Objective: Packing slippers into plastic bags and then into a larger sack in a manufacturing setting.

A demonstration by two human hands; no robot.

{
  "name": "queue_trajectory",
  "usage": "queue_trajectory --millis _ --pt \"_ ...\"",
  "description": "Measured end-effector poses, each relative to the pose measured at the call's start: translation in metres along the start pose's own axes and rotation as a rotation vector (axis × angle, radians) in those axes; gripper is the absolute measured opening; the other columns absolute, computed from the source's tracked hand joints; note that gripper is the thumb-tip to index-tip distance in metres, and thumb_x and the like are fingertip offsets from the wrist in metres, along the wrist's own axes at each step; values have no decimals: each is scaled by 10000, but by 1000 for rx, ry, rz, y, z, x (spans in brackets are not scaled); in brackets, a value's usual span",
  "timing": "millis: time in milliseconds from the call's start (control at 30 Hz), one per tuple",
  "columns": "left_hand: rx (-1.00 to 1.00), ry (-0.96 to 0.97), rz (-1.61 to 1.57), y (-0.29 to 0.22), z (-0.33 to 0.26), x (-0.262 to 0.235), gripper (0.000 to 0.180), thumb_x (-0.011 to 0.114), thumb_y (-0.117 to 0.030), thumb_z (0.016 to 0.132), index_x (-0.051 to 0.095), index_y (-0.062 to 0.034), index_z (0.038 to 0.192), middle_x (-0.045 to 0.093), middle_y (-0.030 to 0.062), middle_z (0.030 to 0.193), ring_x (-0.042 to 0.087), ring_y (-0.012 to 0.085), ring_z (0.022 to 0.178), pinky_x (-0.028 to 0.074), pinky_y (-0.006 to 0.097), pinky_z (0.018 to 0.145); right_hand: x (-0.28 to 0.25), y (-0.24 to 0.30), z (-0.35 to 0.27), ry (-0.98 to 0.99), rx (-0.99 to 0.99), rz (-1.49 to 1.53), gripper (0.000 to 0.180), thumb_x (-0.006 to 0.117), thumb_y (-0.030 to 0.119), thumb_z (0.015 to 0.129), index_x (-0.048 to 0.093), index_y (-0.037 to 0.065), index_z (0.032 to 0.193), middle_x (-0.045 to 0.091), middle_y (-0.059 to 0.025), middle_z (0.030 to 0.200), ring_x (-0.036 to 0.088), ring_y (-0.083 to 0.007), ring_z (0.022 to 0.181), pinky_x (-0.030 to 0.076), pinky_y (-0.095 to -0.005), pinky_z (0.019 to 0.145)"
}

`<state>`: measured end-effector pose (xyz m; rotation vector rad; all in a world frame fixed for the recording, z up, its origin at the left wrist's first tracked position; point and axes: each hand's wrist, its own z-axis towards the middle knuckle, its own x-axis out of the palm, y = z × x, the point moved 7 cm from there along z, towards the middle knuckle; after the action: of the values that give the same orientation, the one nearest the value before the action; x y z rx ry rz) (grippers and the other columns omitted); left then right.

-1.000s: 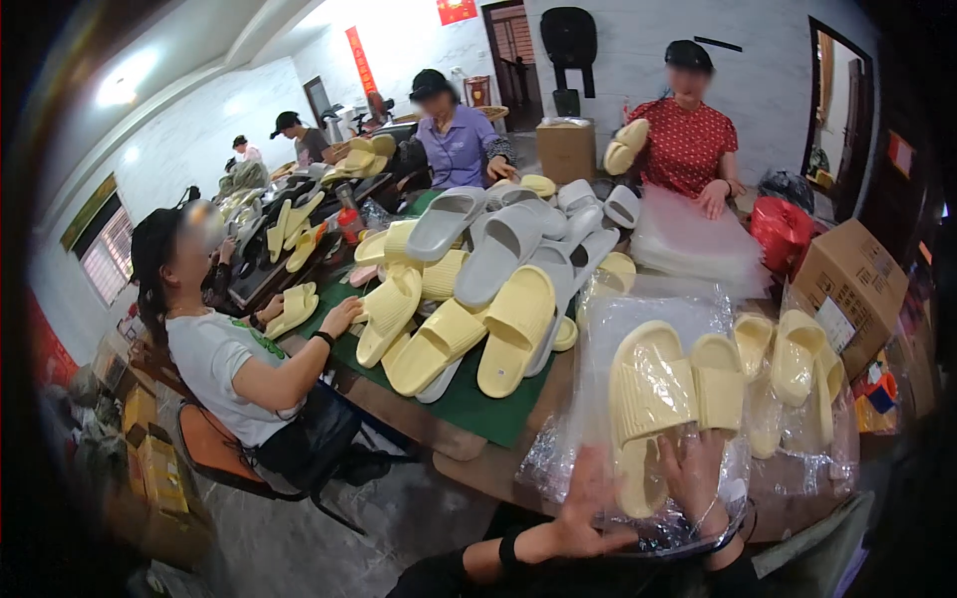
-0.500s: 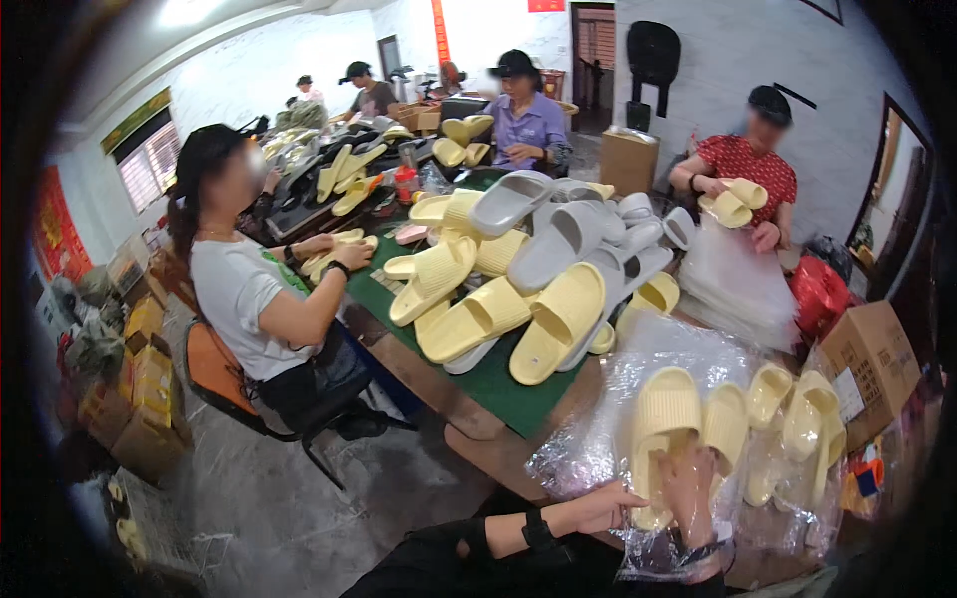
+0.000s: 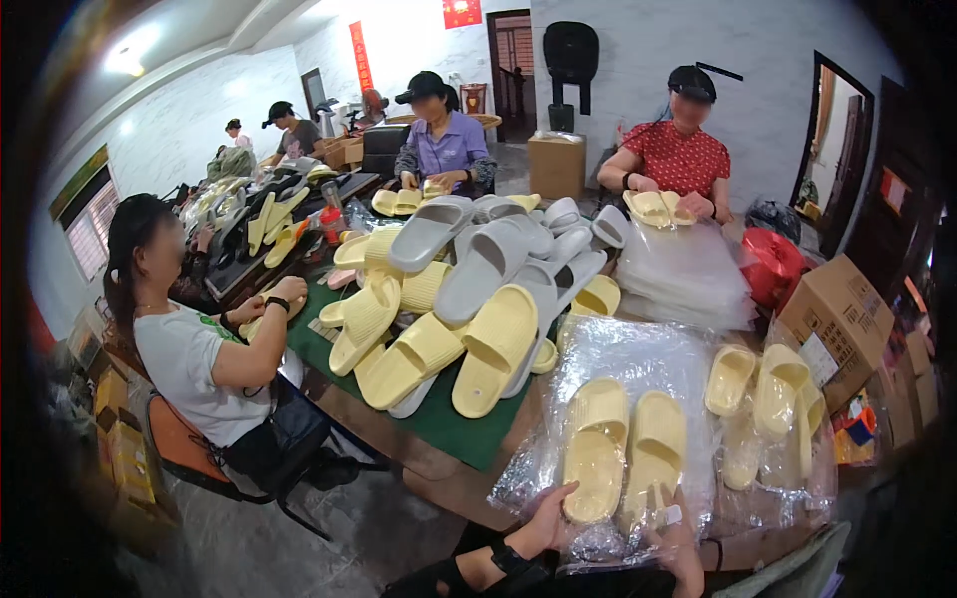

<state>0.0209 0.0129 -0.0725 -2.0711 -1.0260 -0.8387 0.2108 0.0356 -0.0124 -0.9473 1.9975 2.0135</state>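
Observation:
A pair of yellow slippers lies in a clear plastic bag (image 3: pixel 543 463) at the near edge of the table, toes pointing away from me. My left hand (image 3: pixel 548 520) grips the bag's near edge, its fingertips beside the heel of the left slipper (image 3: pixel 596 448). At the heel of the right slipper (image 3: pixel 658 444) is my right hand (image 3: pixel 673 533), its fingers stretched out and apart. Shiny film partly blurs them, and I cannot tell whether they touch the slipper.
Yellow and grey slippers (image 3: pixel 488 269) are heaped on the green mat (image 3: pixel 469 444). More bagged slippers (image 3: pixel 783 389) lie right, before a cardboard box (image 3: pixel 835 317). Clear bags (image 3: pixel 688 274) are stacked beyond. Co-workers sit left (image 3: pixel 194 344) and across (image 3: pixel 678 149), handling slippers.
My view has swung right. My right hand has drawn back from between the slippers toward their heels, and both slippers now lie side by side. My left hand has moved onto the bag's edge.

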Motion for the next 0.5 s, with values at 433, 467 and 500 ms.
queue_trajectory --millis 433,467,500 --pt "-138 116 178 18 14 -20 521 447 -318 956 327 -21 1366 465 153 1323 480 290 1193 386 459 1017 5 -5 17 -360 -188 -399 653 676 69 765 379 43 1347 629 -164 986 619 -281 889 489 -358 784" --pt "-112 146 192 17 19 -22 518 496 -247 943 313 -20 1372 446 140 1342 476 277 1198 392 431 1017 5 -10 19 -405 -124 -378 603 658 83 774 407 46 1321 630 -160 935 611 -278 805 485 -363 708" --pt "-108 142 193 18 21 -29 518 496 -247 943 313 -20 1372 446 140 1342 476 277 1198 392 431 1017 6 -8 20 -448 -61 -355 555 641 97 783 436 48 1296 631 -156 885 603 -274 722 481 -368 632"
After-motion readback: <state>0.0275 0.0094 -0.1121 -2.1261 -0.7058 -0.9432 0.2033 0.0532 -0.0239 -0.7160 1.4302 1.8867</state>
